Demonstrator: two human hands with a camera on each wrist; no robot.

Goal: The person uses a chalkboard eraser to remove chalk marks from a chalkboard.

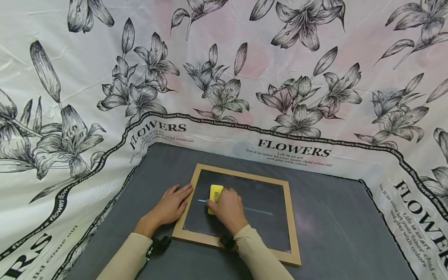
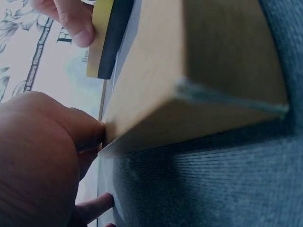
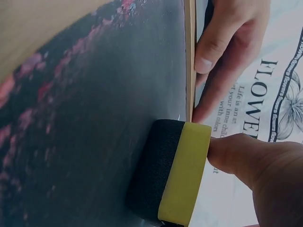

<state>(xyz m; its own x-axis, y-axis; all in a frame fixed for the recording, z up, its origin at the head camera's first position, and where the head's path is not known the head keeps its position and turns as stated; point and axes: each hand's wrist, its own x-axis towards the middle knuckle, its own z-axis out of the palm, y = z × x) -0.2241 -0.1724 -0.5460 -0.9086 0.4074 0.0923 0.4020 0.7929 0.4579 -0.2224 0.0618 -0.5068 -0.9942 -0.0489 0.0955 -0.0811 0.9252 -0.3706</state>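
A small chalkboard (image 1: pixel 262 233) with a wooden frame (image 1: pixel 290 217) lies on the dark grey cloth. My right hand (image 1: pixel 227 208) grips a yellow board eraser (image 1: pixel 217 189) with a dark felt pad, near the board's left part. In the right wrist view the pad (image 3: pixel 154 170) is against the board and the thumb presses the yellow side. A pale blue chalk line (image 1: pixel 259 212) crosses the board, partly hidden by the right hand and eraser. My left hand (image 1: pixel 169 206) rests at the frame's left edge, fingers extended, its thumb touching the side.
Grey cloth (image 1: pixel 329 229) covers the surface around the board. White fabric (image 1: pixel 224 136) printed with lilies and lettering rises behind and at both sides. Pinkish chalk residue (image 3: pixel 28 118) marks the board's near edge. A dark wrist device (image 1: pixel 161 244) sits on the left wrist.
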